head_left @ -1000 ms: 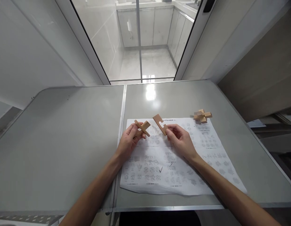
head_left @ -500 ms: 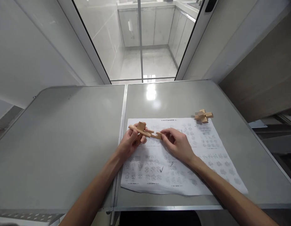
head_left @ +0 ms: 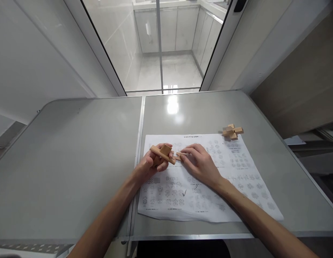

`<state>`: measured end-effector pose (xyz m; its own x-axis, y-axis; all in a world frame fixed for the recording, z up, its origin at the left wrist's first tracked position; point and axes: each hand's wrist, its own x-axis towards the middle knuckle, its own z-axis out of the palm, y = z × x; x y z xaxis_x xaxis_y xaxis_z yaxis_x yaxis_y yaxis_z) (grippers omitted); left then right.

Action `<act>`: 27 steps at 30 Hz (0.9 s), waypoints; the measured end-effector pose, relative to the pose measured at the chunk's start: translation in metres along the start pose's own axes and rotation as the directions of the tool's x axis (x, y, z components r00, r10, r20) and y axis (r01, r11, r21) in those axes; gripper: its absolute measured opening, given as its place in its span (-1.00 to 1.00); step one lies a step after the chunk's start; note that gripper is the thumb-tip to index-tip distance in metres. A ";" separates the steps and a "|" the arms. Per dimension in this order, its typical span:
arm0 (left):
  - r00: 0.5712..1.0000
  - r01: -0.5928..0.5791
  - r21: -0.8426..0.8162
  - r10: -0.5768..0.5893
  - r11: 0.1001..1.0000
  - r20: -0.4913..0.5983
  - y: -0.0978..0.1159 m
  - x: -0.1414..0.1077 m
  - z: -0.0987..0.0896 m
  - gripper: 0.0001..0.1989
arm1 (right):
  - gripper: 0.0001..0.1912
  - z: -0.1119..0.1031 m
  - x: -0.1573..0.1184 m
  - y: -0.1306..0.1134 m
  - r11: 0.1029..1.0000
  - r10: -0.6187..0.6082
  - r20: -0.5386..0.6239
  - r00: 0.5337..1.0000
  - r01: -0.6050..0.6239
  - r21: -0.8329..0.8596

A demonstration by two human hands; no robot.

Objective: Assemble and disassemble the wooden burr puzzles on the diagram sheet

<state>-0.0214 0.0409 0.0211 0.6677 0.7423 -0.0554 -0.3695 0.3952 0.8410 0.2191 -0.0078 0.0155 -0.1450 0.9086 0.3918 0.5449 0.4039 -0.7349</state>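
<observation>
My left hand (head_left: pixel 153 161) is closed around wooden puzzle pieces (head_left: pixel 163 152): a long bar lies slantwise across the fingers and a blocky piece stands up behind it. Part of what it holds is hidden by the fingers. My right hand (head_left: pixel 201 163) pinches a notched wooden puzzle piece (head_left: pixel 178 156), whose left end reaches to the pieces in my left hand. Whether they touch is hard to tell. Both hands are over a printed sheet (head_left: pixel 209 211) covered with small puzzle diagrams.
An assembled wooden cross-shaped puzzle (head_left: pixel 233 132) sits at the sheet's upper right corner. The grey table (head_left: pixel 75 161) has a metal seam (head_left: pixel 141 118) running across it, left of the sheet. A glass door (head_left: pixel 177 68) stands behind the table's far edge.
My left hand has turned its pieces, so the blocky one sits lower against the bar. The notched piece in my right hand has shifted slightly left and is more covered by the fingers.
</observation>
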 end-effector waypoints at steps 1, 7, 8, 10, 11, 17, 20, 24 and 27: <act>1.000 0.001 0.010 -0.001 1.000 0.003 0.001 0.000 0.001 -0.02 | -0.90 -0.001 0.000 -0.001 0.999 -0.026 0.002 1.000 0.026 0.035; 0.999 0.004 0.144 -0.009 0.990 0.032 0.006 0.002 0.011 -0.06 | -0.89 -0.004 -0.002 -0.003 0.963 -0.238 0.118 0.964 0.219 0.154; 0.999 0.001 0.172 -0.007 0.985 0.038 0.007 0.001 0.012 -0.06 | -0.87 -0.003 -0.002 -0.002 0.960 -0.253 0.134 0.958 0.232 0.153; 0.999 0.000 0.219 -0.012 0.976 0.053 0.008 0.001 0.014 -0.04 | -0.84 -0.002 -0.002 -0.001 0.961 -0.256 0.148 0.955 0.235 0.147; 0.998 0.002 0.234 -0.018 0.972 0.062 0.009 0.000 0.014 -0.03 | -0.83 -0.002 -0.003 -0.001 0.962 -0.251 0.149 0.957 0.230 0.145; 0.990 0.013 0.289 -0.053 0.957 0.128 0.010 -0.001 0.013 0.06 | -0.77 -0.001 -0.003 0.000 0.978 -0.183 0.180 0.967 0.160 0.135; 0.993 0.022 0.310 -0.056 0.950 0.100 0.009 -0.002 0.013 0.10 | -0.67 -0.001 -0.005 0.002 0.983 -0.155 0.203 0.967 0.132 0.125; 0.996 0.022 0.296 -0.048 0.955 0.080 0.009 -0.004 0.016 0.05 | -0.57 0.002 -0.006 0.003 0.978 -0.191 0.188 0.964 0.170 0.122; 0.993 0.025 0.234 -0.051 0.972 0.106 0.008 -0.004 0.019 0.01 | -0.57 0.003 -0.006 0.001 0.974 -0.210 0.177 0.962 0.190 0.122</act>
<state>-0.0146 0.0312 0.0379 0.7503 0.6599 -0.0406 -0.1917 0.2759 0.9419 0.2179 -0.0126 0.0105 -0.3996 0.8078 0.4333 0.4022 0.5792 -0.7090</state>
